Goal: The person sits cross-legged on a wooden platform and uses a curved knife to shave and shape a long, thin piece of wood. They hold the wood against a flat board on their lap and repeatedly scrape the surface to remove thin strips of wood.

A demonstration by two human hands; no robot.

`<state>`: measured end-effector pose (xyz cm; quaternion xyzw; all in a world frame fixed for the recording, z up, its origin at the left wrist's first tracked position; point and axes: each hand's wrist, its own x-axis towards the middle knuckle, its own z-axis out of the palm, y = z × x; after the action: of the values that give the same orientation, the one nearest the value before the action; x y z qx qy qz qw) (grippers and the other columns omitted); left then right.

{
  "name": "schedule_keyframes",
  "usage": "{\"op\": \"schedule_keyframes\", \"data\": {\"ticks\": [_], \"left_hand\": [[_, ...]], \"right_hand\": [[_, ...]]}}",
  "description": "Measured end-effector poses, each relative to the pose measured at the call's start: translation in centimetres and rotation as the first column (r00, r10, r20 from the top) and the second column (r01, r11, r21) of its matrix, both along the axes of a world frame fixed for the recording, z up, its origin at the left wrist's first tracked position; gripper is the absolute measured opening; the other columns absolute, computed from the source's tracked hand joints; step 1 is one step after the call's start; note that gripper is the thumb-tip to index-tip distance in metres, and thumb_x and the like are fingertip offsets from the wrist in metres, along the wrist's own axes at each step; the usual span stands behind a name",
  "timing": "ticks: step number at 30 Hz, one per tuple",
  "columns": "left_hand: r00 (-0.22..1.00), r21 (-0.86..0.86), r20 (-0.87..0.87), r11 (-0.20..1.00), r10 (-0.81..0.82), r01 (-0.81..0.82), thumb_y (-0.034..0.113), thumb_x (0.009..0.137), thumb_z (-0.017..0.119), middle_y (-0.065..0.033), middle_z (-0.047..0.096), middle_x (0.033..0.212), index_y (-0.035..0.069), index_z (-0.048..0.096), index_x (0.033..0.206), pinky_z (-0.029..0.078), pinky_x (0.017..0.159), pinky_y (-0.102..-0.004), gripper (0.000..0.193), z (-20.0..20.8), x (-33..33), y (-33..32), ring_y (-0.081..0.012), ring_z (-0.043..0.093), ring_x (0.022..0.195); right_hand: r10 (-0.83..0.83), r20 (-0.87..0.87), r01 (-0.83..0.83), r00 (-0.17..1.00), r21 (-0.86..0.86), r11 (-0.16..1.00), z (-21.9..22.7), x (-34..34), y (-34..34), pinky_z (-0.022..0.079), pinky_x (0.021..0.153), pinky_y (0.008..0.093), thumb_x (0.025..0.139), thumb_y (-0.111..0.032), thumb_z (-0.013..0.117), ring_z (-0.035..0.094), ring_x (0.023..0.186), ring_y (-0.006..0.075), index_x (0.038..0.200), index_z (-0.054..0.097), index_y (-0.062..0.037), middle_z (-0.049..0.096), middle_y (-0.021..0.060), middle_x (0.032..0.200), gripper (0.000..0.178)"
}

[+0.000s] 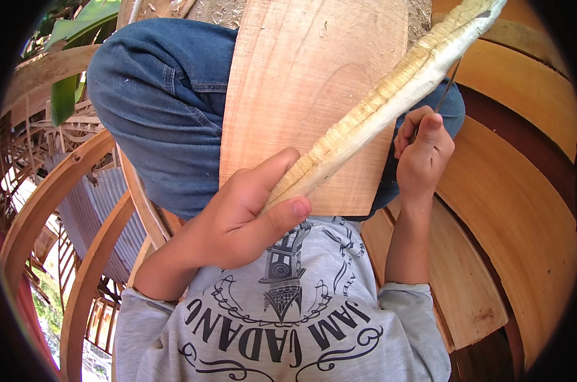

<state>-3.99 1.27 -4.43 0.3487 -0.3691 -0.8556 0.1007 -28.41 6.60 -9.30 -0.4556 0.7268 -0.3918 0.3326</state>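
My left hand (pixel 250 213) is wrapped round the near end of a long pale stick (pixel 377 111), with the thumb along its side. The stick's upper face is yellowish and fibrous and its other side whitish. It slants up to the far right, above a light wooden board (pixel 282 95) resting across my lap. My right hand (pixel 425 149) is closed around a thin dark tool (pixel 451 86), perhaps a knife seen edge-on. That tool rises toward the stick's underside; whether they touch I cannot tell. Its handle is mostly hidden by my fingers.
My bent legs in jeans (pixel 161 108) flank the board. Curved wooden planks (pixel 511 210) line the right side. Curved wooden ribs (pixel 53 197) stand on the left, with corrugated metal sheet (pixel 101 210) beyond them. Wood shavings (pixel 218 11) lie past the board's far end.
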Motion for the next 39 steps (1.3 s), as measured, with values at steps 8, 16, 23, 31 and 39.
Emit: {"op": "schedule_keyframes", "data": {"ticks": [8,16,23,31,39], "left_hand": [[0.996,0.126,-0.082,0.992,0.034,-0.024,0.032,0.097,0.042,0.0020,0.040,0.049,-0.007,0.035,0.125,0.027,0.034,-0.0161,0.049,-0.3,-1.0,0.0,-0.0021,0.033,0.035],[0.987,0.232,-0.159,0.973,0.024,0.014,0.037,0.096,0.041,0.0016,0.038,0.046,0.005,0.040,0.089,0.026,0.030,-0.0169,0.033,-1.1,-0.2,-0.3,-0.0034,0.031,0.032],[0.985,0.258,-0.172,0.966,0.026,0.020,0.039,0.096,0.041,0.0019,0.038,0.046,0.006,0.039,0.084,0.025,0.030,-0.0162,0.035,-0.7,-0.2,-0.2,-0.0029,0.032,0.032],[0.988,0.279,-0.153,0.960,0.034,0.010,0.036,0.096,0.043,0.0031,0.037,0.047,0.003,0.041,0.089,0.026,0.030,-0.0166,0.034,-0.8,-0.1,-0.2,-0.0027,0.033,0.034],[0.984,0.313,-0.173,0.950,0.046,0.011,0.036,0.095,0.045,0.0022,0.037,0.047,0.003,0.040,0.088,0.026,0.031,-0.0169,0.033,-0.6,-0.4,-0.3,-0.0024,0.033,0.034]], "right_hand": [[0.236,-0.151,-0.243,0.960,-0.029,0.970,0.9,0.8,-0.5,0.036,0.045,0.0279,0.089,-0.036,0.059,0.045,0.046,0.0188,0.082,0.062,0.0042,0.045,0.0095,0.055,0.041],[0.209,-0.099,-0.210,0.973,-0.005,0.978,1.2,1.9,-0.8,0.035,0.044,0.0280,0.086,-0.036,0.063,0.045,0.045,0.0206,0.077,0.061,0.0026,0.045,0.0094,0.055,0.040],[0.330,-0.140,-0.339,0.934,-0.045,0.940,1.4,1.5,-0.8,0.035,0.043,0.0277,0.085,-0.039,0.063,0.043,0.044,0.0192,0.078,0.062,0.0026,0.046,0.0097,0.054,0.043],[0.303,-0.175,-0.313,0.937,-0.030,0.949,1.3,2.0,-0.5,0.035,0.044,0.0272,0.087,-0.035,0.062,0.045,0.045,0.0169,0.085,0.064,0.0024,0.047,0.0086,0.055,0.038],[0.267,-0.135,-0.277,0.954,-0.061,0.959,0.5,1.5,0.2,0.033,0.043,0.0281,0.089,-0.036,0.059,0.043,0.044,0.0164,0.081,0.062,0.0023,0.044,0.0075,0.053,0.039]]}}
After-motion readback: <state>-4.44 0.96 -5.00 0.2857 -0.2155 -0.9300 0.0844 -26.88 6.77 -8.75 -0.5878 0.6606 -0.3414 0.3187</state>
